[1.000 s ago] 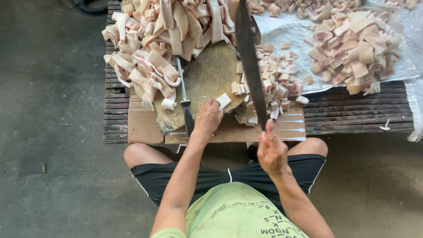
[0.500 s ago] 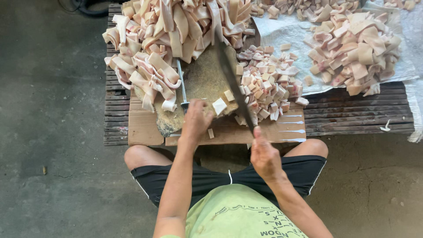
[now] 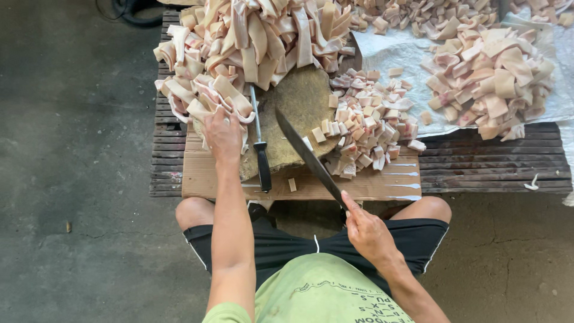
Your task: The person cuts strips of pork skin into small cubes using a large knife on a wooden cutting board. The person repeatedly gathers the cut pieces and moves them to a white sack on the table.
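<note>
Pale pink strips (image 3: 209, 98) at the wooden pallet's (image 3: 478, 170) left edge are clutched by the left hand (image 3: 222, 133); the right hand's (image 3: 368, 233) fingers are clamped round a long knife (image 3: 308, 157) over the round chopping block (image 3: 299, 113).

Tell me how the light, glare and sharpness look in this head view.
Head view: soft, even daylight with only faint shadows; the white sheet at upper right is bright, near washed out. The long knife in the right hand and the left hand on the pale strips look sharp, no obvious motion blur. The slatted platform bows slightly toward the edges, suggesting wide-angle distortion.
</note>
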